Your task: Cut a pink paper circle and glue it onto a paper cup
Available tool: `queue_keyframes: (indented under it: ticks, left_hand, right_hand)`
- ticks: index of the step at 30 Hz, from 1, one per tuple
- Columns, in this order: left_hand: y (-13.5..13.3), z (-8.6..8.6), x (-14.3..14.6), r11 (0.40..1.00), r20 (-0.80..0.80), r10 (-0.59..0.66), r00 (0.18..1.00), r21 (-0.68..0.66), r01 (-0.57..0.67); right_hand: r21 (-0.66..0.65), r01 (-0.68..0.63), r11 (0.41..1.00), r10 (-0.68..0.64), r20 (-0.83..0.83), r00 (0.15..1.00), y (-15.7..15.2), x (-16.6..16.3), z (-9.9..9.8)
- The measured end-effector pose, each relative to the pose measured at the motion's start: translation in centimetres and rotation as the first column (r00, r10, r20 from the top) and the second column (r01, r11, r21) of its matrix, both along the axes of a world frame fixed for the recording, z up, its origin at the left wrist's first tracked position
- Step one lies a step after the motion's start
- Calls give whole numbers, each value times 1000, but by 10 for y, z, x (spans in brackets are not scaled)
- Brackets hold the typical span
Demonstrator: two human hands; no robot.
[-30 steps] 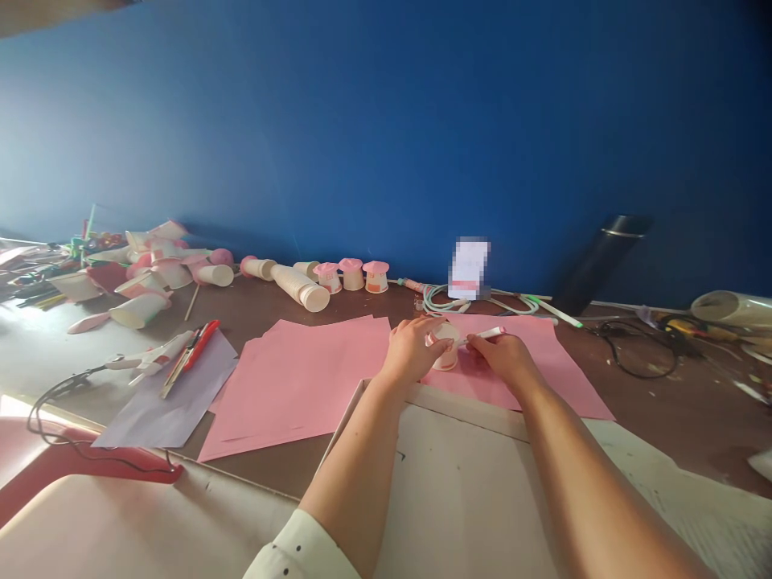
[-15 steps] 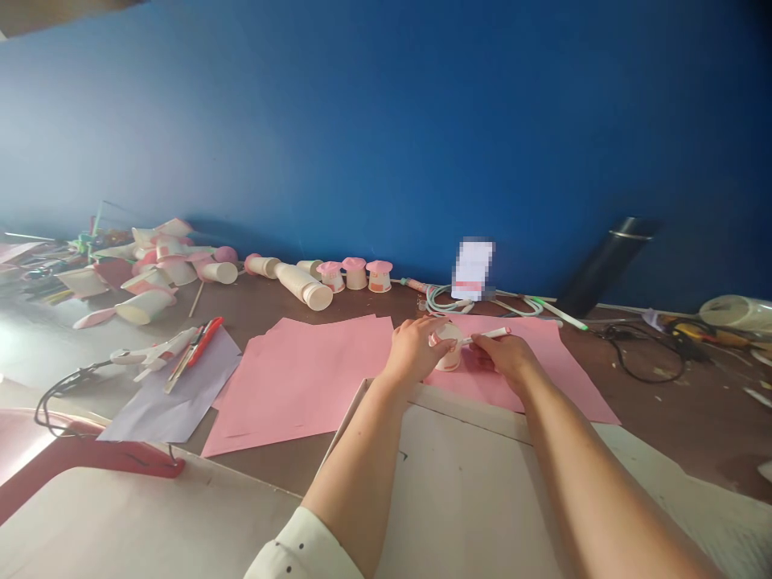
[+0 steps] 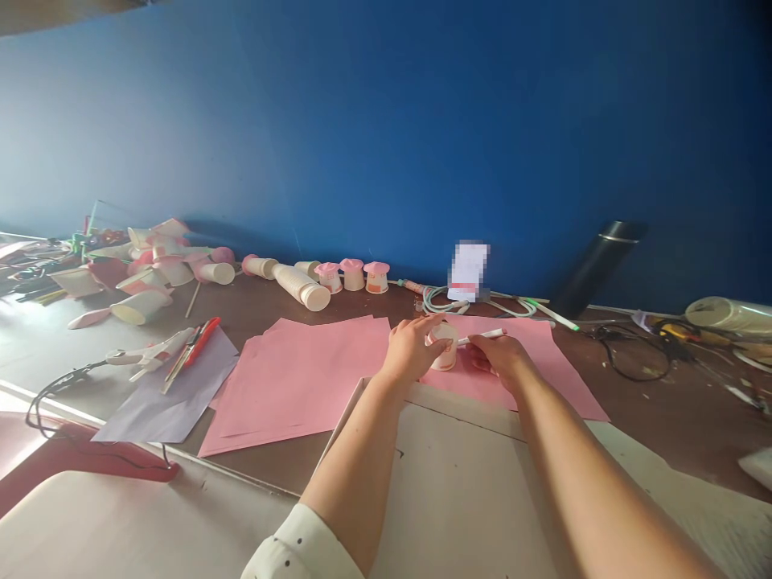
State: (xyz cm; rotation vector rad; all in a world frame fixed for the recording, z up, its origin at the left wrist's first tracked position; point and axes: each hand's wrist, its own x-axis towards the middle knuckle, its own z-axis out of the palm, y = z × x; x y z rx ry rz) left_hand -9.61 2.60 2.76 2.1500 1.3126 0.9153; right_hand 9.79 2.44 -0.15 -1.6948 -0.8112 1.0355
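Since half a second ago, the whole scene has slid slightly left in the head view, and the hands keep nearly the same places around their work. There, the left hand (image 3: 405, 350) has its fingers closed around a small paper cup (image 3: 445, 362) with orange-red marks, its thumb across the near side. The cup is between the hands, over the pink sheet (image 3: 555, 370) on the brown surface (image 3: 657, 422). The right hand (image 3: 502, 354) has its fingers pinched on a white marker (image 3: 487, 335), whose tip points at the cup; whether it touches, I cannot tell. Behind the hands, to the left, stand three pink-roofed cups (image 3: 353, 279), beside a stack of paper cups (image 3: 300, 286) lying on its side. Further left, a red utility knife (image 3: 198, 343) and a white glue gun (image 3: 157, 354) lie on a lilac sheet (image 3: 153, 414).
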Motion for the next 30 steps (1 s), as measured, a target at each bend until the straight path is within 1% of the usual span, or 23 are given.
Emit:
queue_keyframes:
  ticks: [11, 21, 25, 30]
  left_hand:
    - [-2, 2, -1, 1000, -5, -4, 1000, -5, 4]
    - [0, 0, 0, 1000, 13, -10, 1000, -6, 10]
    - [1, 0, 0, 1000, 6, -4, 1000, -17, 4]
    - [1, 0, 0, 1000, 13, -4, 1000, -21, 4]
  right_hand:
    - [-20, 42, 999, -45, -116, 992, -3, -5, 9]
    - [-25, 49, 998, -52, -153, 987, 2, -4, 6]
    - [-28, 60, 998, -63, -150, 987, 3, -4, 7]
    - [-26, 41, 999, -44, -138, 989, 4, -4, 7]
